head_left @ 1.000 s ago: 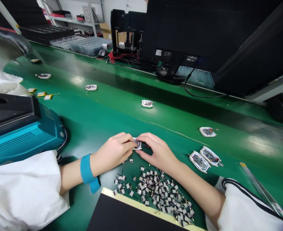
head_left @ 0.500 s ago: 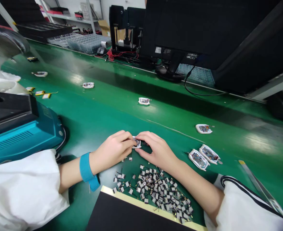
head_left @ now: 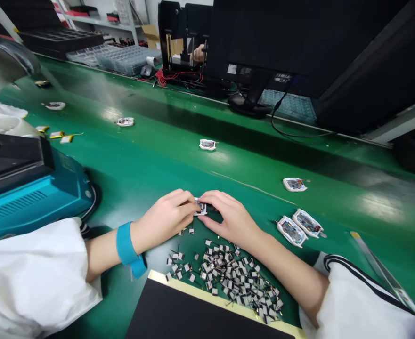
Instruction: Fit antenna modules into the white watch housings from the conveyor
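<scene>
The small white casing (head_left: pixel 202 207), smooth-rimmed like hard plastic and packed with dark circuitry, sits between the two hands above a glossy green work surface (head_left: pixel 140 165). The right hand (head_left: pixel 230 217) grips it from the right, thumb at the near edge and fingertips at the far edge. The left hand (head_left: pixel 170 214) is curled, its bent fingertips touching the casing's left part and hiding that end; whether they pinch or only press, I cannot tell. A matte teal wristband (head_left: pixel 125 245) wraps the left wrist. Just nearer the body lies a loose heap of small, square grey-and-black parts (head_left: pixel 231 273) with thin leads, meeting the pale yellow edge of a flat black board (head_left: pixel 207 313). Beyond the right forearm, two open, rounded casings (head_left: pixel 292 231) lie side by side, near slim metal tweezers (head_left: pixel 380 270).
</scene>
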{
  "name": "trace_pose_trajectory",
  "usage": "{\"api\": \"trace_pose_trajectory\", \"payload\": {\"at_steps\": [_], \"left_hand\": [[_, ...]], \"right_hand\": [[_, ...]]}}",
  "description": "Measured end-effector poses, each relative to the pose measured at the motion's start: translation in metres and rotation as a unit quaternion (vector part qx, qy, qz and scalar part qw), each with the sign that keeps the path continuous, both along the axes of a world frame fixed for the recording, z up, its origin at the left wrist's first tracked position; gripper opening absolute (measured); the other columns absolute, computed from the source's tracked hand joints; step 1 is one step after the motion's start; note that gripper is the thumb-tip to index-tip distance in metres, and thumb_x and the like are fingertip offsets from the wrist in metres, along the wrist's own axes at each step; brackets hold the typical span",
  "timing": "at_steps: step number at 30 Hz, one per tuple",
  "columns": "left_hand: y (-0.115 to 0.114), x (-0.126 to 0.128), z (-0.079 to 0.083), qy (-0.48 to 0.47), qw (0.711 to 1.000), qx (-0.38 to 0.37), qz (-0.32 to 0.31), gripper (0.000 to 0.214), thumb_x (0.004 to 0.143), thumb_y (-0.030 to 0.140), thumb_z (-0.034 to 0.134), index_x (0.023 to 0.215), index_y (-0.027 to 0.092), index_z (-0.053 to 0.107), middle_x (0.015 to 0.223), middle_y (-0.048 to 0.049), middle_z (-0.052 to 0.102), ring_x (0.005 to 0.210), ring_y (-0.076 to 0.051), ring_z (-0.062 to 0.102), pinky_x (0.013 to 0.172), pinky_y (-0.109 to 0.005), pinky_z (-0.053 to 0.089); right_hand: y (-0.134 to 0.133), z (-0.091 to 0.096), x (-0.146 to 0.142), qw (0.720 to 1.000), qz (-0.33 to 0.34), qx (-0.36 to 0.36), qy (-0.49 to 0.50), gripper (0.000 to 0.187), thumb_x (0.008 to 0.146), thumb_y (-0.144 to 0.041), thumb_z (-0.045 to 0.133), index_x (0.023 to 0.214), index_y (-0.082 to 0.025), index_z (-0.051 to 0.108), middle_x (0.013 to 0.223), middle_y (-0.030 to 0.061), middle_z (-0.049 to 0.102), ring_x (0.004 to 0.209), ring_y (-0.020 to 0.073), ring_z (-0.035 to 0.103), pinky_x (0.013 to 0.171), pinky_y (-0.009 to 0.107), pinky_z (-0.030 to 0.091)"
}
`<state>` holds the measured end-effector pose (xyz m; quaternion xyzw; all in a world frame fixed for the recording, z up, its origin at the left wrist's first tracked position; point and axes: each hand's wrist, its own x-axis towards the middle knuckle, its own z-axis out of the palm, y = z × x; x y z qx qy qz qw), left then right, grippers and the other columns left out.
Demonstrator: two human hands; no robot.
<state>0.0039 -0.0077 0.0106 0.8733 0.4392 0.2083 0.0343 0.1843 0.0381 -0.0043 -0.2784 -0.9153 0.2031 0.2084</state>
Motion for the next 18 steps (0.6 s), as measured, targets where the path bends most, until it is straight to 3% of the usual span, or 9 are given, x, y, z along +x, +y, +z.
{"api": "trace_pose_trajectory", "payload": {"at_steps": [18], "left_hand": [[0.0002,0.0,-0.001,-0.003,1.0,0.01,-0.001,0.017,0.084,0.017,0.043,0.084,0.014,0.059,0.08,-0.0044,0.055,0.076,-0.014,0.049,0.068,-0.025,0.044]], "right_hand": [[-0.0007,-0.0006,0.0,1.0,0.001,0.002,0.005,0.026,0.079,-0.028,0.05,0.102,-0.017,0.05,0.105,0.0051,0.056,0.096,0.016,0.051,0.083,0.031,0.043]]}}
